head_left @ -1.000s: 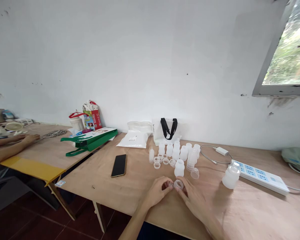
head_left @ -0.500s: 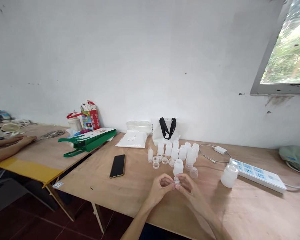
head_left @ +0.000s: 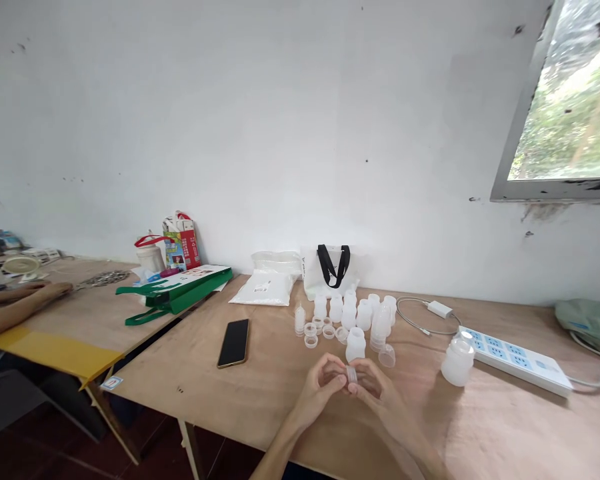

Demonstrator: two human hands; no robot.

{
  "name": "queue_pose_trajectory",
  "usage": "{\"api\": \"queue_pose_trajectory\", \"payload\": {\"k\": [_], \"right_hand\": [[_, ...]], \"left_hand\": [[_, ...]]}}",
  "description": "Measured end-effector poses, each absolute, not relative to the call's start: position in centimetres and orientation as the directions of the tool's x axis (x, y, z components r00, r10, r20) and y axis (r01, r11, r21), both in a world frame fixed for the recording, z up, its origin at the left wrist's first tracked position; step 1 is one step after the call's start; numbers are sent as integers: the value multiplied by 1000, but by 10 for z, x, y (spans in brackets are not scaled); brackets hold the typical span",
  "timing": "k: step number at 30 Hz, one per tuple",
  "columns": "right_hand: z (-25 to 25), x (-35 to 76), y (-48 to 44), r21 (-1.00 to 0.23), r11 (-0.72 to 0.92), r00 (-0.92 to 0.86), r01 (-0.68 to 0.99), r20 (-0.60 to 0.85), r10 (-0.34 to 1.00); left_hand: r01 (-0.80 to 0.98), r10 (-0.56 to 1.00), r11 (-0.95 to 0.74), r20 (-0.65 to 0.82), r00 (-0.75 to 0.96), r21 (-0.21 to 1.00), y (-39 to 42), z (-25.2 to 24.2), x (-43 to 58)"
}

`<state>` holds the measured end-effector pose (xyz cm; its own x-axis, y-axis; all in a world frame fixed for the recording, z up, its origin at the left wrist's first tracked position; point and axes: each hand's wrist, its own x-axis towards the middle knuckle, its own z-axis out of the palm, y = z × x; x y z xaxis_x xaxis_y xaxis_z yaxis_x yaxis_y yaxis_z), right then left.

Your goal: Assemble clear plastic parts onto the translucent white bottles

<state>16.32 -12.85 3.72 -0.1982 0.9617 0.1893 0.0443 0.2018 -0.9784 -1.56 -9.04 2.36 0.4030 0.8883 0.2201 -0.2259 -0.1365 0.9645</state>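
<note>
My left hand [head_left: 320, 390] and my right hand [head_left: 380, 390] meet over the table's front part, fingertips pinching a small clear ribbed plastic piece [head_left: 351, 375] between them. Just beyond them stands a translucent white bottle [head_left: 355, 345], open at the top. Several clear rings [head_left: 311, 341] lie to its left, beside a stack of clear pieces [head_left: 300, 321]. Behind are several more white bottles [head_left: 349, 315] and a taller clear stack [head_left: 379, 330]. A clear cap [head_left: 387, 356] rests to the right of the near bottle.
A phone [head_left: 233, 343] lies left of my hands. To the right are a capped bottle [head_left: 458, 361], a power strip [head_left: 517, 360] and a cable [head_left: 405, 323]. Bags [head_left: 267, 288] stand by the wall. Another person's hands [head_left: 50, 293] rest on the left table [head_left: 90, 313].
The view has tilted up slightly, so the table things sit lower in the picture. Both hands remain on the clear ribbed piece, which is now turned more upright.
</note>
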Motion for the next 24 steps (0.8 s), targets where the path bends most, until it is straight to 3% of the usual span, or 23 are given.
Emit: {"api": "queue_pose_trajectory", "payload": {"k": [11,16,24], "right_hand": [[41,168,-126,-983,147,-287,-113,174,942],[39,171,-126,-981,162,-263,-107,185,947],[34,187,-119,-980,196,-220,-21,195,956]], "left_hand": [[-217,801,-38,159,577,976,-98,44,-29],[-187,710,-2,133,691,982,-105,54,-37],[-174,663,-6,134,737,985,-114,51,-25]]}}
